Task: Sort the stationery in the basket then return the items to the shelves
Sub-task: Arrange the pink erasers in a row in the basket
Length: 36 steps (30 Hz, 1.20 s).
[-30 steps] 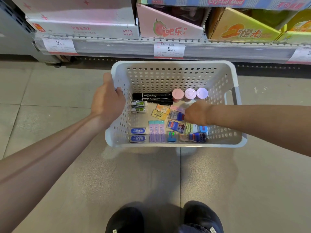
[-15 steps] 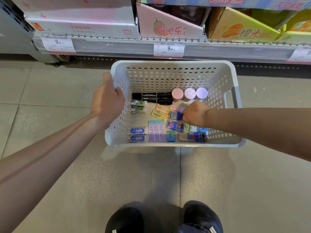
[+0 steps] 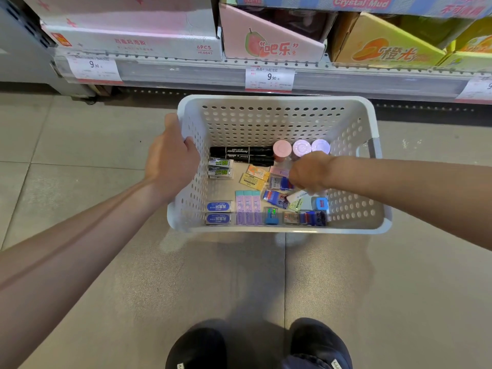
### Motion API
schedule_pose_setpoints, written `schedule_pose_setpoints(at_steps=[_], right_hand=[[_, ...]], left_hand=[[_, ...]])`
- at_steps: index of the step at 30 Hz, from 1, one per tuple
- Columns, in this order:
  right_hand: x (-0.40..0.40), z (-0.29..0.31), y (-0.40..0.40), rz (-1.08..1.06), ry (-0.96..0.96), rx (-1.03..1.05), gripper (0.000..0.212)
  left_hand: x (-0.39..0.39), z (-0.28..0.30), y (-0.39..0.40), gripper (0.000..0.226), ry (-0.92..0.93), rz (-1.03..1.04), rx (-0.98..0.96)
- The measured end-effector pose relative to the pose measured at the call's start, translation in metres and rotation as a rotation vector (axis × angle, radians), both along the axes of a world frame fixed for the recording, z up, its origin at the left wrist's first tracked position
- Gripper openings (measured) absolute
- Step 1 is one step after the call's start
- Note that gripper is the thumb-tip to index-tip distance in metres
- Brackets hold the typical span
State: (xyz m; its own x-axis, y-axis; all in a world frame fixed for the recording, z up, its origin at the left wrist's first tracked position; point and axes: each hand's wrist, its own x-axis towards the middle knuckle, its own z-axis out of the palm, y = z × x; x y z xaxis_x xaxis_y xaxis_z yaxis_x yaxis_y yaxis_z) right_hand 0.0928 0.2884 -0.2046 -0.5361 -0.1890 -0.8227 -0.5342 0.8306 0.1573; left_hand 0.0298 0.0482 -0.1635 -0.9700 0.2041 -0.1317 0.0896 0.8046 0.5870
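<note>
1. The person stands over a white perforated basket (image 3: pixel 266 121) held above the tile floor (image 3: pixel 80 155), in front of a low shelf (image 3: pixel 186 73) with price tags.
2. The left hand (image 3: pixel 170 163) grips the basket's left rim, thumb on the outside and fingers curled over the edge into the inside.
3. The right hand (image 3: pixel 308 171) reaches down into the basket from the right, fingers curled and pointing down among the small packs; from above I cannot tell whether it has pinched anything, though a white pack (image 3: pixel 296 197) lies just under the fingertips.
4. The stationery lies on the basket floor: two black markers (image 3: pixel 239 154) along the back, three round pink and lilac pots (image 3: pixel 299 148) beside them, green-labelled erasers (image 3: pixel 221 167) at left, blue-labelled erasers (image 3: pixel 218 213) at front left, and a purple strip pack (image 3: pixel 248 209) near the middle.
5. Two dark shoes (image 3: pixel 197 347) show at the bottom.
</note>
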Motion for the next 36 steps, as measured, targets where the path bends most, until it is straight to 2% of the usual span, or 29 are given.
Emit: schedule_pose_setpoints(at_steps=[4, 7, 9, 12, 16, 19, 21, 24, 26, 32, 36], right_hand=[[-0.010, 0.001, 0.007, -0.372, -0.095, -0.410, 0.003], [-0.008, 0.001, 0.002, -0.517, -0.057, -0.628, 0.017], [-0.007, -0.002, -0.003, -0.587, -0.037, -0.711, 0.002], [-0.006, -0.005, -0.010, -0.723, -0.033, -0.767, 0.023], [-0.004, -0.013, -0.018, -0.782, 0.036, -0.824, 0.010], [-0.004, -0.018, -0.026, -0.834, 0.095, -0.857, 0.027], [-0.004, -0.023, -0.032, -0.835, 0.114, -0.838, 0.032], [-0.003, -0.028, -0.040, -0.815, 0.085, -0.836, 0.018], [-0.002, -0.028, -0.045, -0.811, 0.032, -0.846, 0.018], [0.003, -0.028, -0.051, -0.482, -0.050, -0.668, 0.020], [0.003, -0.030, -0.041, -0.432, -0.071, -0.581, 0.021]], left_hand=[[0.000, -0.001, 0.000, 0.018, -0.004, 0.009, -0.011], [0.000, -0.002, 0.000, 0.020, 0.003, 0.006, -0.010], [0.000, -0.001, 0.000, 0.020, 0.011, -0.002, -0.012], [0.000, -0.001, 0.000, 0.021, 0.015, -0.008, -0.012], [0.001, -0.001, 0.000, 0.022, 0.008, -0.012, -0.004], [0.000, -0.001, 0.000, 0.021, 0.013, -0.014, -0.003], [0.000, -0.001, 0.000, 0.022, 0.016, -0.009, -0.003], [0.000, -0.001, 0.000, 0.021, 0.015, -0.016, 0.005], [0.000, -0.001, 0.000, 0.022, 0.016, -0.020, 0.009], [0.000, -0.001, -0.001, 0.022, 0.018, -0.026, 0.009], [0.000, -0.001, -0.001, 0.019, 0.017, -0.028, 0.022]])
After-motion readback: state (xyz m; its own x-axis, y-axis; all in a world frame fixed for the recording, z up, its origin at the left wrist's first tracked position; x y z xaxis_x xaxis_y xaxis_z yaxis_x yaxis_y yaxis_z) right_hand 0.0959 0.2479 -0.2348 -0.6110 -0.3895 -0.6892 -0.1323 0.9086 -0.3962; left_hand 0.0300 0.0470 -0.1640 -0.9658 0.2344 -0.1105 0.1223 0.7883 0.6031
